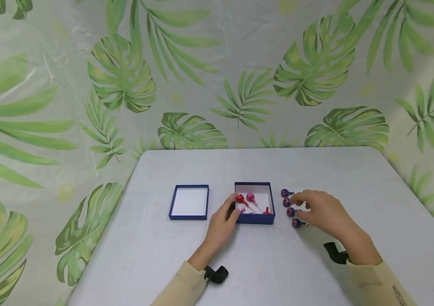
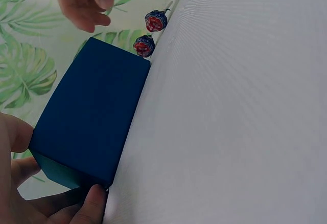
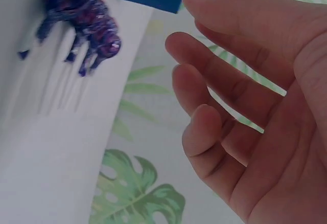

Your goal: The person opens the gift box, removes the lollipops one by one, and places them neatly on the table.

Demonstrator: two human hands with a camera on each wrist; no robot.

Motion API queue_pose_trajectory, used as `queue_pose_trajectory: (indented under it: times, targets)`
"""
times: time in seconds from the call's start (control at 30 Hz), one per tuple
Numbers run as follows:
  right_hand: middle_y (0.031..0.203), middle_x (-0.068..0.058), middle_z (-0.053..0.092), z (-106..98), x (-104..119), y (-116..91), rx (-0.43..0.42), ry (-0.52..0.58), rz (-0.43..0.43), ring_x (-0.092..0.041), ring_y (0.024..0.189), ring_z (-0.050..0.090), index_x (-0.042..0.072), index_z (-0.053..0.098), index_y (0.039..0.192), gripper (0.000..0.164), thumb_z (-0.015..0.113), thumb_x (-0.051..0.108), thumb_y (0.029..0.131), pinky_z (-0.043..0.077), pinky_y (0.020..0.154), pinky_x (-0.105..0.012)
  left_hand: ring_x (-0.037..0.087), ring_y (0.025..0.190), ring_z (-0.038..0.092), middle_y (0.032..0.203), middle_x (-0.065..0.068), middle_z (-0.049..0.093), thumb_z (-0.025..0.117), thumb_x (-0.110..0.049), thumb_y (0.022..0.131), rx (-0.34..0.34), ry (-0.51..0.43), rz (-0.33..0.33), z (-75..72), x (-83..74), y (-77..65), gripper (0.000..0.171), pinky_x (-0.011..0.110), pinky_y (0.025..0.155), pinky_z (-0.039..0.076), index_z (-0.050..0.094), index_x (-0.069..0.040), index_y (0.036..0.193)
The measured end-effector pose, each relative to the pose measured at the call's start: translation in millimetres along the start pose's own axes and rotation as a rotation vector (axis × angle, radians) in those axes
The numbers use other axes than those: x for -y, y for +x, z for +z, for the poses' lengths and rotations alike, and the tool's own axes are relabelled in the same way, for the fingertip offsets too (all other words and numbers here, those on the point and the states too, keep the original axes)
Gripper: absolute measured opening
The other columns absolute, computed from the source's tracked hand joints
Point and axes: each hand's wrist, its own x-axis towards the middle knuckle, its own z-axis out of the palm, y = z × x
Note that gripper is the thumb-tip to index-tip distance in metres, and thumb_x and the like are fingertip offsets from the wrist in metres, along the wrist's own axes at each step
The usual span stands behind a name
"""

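An open blue box with a white inside stands on the table, holding red and pink lollipops. My left hand grips its left side, fingers and thumb around the left wall; in the left wrist view the blue outer wall shows between that hand and my other one. Right of the box, several dark blue and red wrapped lollipops lie in a column, sticks pointing right. Over their sticks hovers my right hand, fingers loosely bent and apart, nothing between them in the right wrist view.
Left of the box lies a shallow blue-rimmed lid, its white inside facing up. A white cloth covers the table. Behind it hangs a leaf-patterned sheet. Black straps sit at both wrists.
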Motion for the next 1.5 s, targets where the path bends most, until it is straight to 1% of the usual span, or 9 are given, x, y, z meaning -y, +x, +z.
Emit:
queue_pose_trajectory:
  times: [0.17,0.3,0.5,0.67,0.87,1.07,1.2,1.37,1.5]
  targets:
    - [0.094,0.004,0.071,-4.0,8.5,10.4,-0.025,-0.004,-0.007,-0.021,0.083,0.061,0.018,0.077,0.109,0.026,0.081,0.014,0.083,0.050,0.066,-0.035,0.015,0.142,0.038,0.154,-0.005,0.044,0.052,-0.028,0.105,0.001,-0.001,-0.006,-1.4,-0.6,0.4,0.050,0.041,0.116,0.033,0.043,-0.030,0.154]
    - [0.095,0.004,0.072,-2.7,18.1,18.6,-0.046,0.009,-0.024,-0.018,0.081,0.060,0.017,0.077,0.109,0.025,0.080,0.016,0.085,0.050,0.066,-0.034,0.015,0.143,0.037,0.155,-0.005,0.043,0.051,-0.027,0.105,0.011,-0.011,-0.012,-1.1,-1.6,-0.7,0.050,0.041,0.116,0.033,0.042,-0.029,0.155]
    - [0.091,0.005,0.070,5.9,32.8,32.1,-0.067,0.040,-0.037,-0.015,0.079,0.060,0.018,0.076,0.110,0.025,0.079,0.015,0.085,0.051,0.068,-0.036,0.016,0.143,0.038,0.155,-0.004,0.043,0.052,-0.024,0.105,0.014,-0.027,-0.011,-0.7,-5.2,-2.4,0.051,0.042,0.116,0.033,0.043,-0.026,0.155]
    - [0.088,0.007,0.068,16.2,43.8,47.6,-0.074,0.075,-0.050,-0.013,0.074,0.055,0.019,0.076,0.107,0.024,0.080,0.015,0.083,0.048,0.063,-0.032,0.017,0.143,0.038,0.155,-0.004,0.043,0.052,-0.022,0.105,0.012,-0.031,-0.011,-1.1,-4.9,-2.1,0.051,0.042,0.116,0.033,0.043,-0.026,0.155]
    - [0.087,0.005,0.068,29.4,56.8,65.7,-0.019,0.111,-0.059,-0.011,0.067,0.054,0.017,0.076,0.107,0.025,0.081,0.014,0.083,0.048,0.059,-0.029,0.017,0.143,0.038,0.155,-0.006,0.042,0.052,-0.024,0.105,0.014,-0.027,-0.028,-1.0,-2.2,-1.6,0.051,0.043,0.116,0.033,0.043,-0.028,0.155]
    - [0.089,0.002,0.069,46.5,66.0,80.7,0.044,0.125,-0.054,-0.009,0.064,0.055,0.013,0.075,0.110,0.027,0.080,0.012,0.084,0.049,0.059,-0.030,0.017,0.141,0.039,0.154,-0.004,0.044,0.053,-0.022,0.105,0.008,-0.022,-0.017,0.1,-0.9,-0.9,0.051,0.043,0.116,0.034,0.043,-0.027,0.154]
    - [0.087,0.002,0.069,56.3,67.2,85.3,0.073,0.109,-0.071,-0.010,0.068,0.058,0.012,0.075,0.110,0.026,0.080,0.011,0.084,0.052,0.063,-0.032,0.018,0.141,0.040,0.153,-0.002,0.045,0.053,-0.023,0.104,0.006,-0.016,-0.010,-0.1,-1.7,-1.3,0.051,0.042,0.116,0.034,0.044,-0.026,0.154]
    - [0.084,0.004,0.069,67.9,62.1,89.7,0.043,0.092,-0.109,-0.009,0.071,0.060,0.013,0.075,0.106,0.024,0.080,0.009,0.083,0.053,0.065,-0.034,0.018,0.141,0.041,0.153,-0.002,0.045,0.051,-0.030,0.105,0.003,-0.009,-0.005,0.2,-1.9,-1.6,0.050,0.043,0.115,0.035,0.043,-0.028,0.154]
    - [0.081,0.007,0.069,76.5,57.0,92.8,0.030,0.046,-0.119,-0.008,0.070,0.060,0.015,0.075,0.106,0.024,0.080,0.011,0.083,0.053,0.063,-0.033,0.018,0.141,0.040,0.154,-0.003,0.044,0.052,-0.028,0.105,0.008,-0.016,-0.008,0.2,-2.1,-1.8,0.050,0.043,0.115,0.034,0.043,-0.031,0.154]
